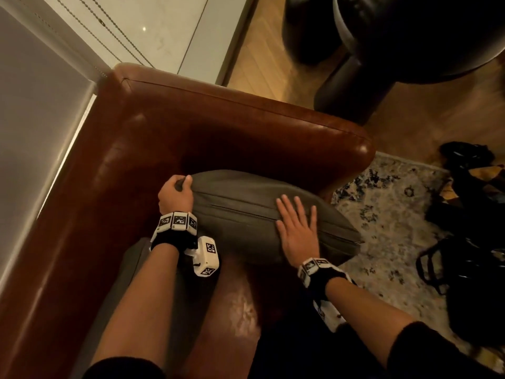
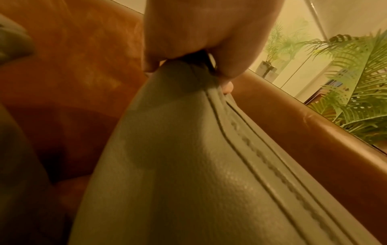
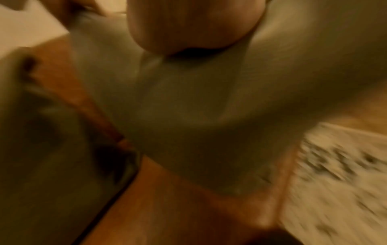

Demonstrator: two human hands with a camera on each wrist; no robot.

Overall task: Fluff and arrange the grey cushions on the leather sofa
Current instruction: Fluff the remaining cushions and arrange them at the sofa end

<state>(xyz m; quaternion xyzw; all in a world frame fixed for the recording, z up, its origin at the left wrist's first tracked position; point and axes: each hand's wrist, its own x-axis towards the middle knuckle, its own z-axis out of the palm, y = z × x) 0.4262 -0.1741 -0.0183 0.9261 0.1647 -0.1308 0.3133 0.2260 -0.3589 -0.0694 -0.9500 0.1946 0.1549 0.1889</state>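
Note:
A grey leather cushion (image 1: 246, 212) stands on edge on the seat of the brown leather sofa (image 1: 142, 149), near its right arm. My left hand (image 1: 175, 191) grips the cushion's far left corner, fingers curled round it; the left wrist view shows that corner (image 2: 180, 77) pinched below my left hand (image 2: 201, 33). My right hand (image 1: 296, 228) lies flat with straight fingers on the cushion's upper edge by its seam. The right wrist view is blurred, with my right hand's palm (image 3: 194, 26) on grey cushion (image 3: 188, 102). A second grey cushion (image 1: 136, 258) lies partly under my left forearm.
The sofa arm (image 1: 273, 116) runs behind the cushion. A patterned rug (image 1: 388, 214) covers the floor to the right, with black bags (image 1: 470, 242) on it. A dark round chair (image 1: 396, 50) stands beyond. A white wall (image 1: 35, 105) is behind the sofa back. A green palm plant (image 2: 356, 99) stands past the arm.

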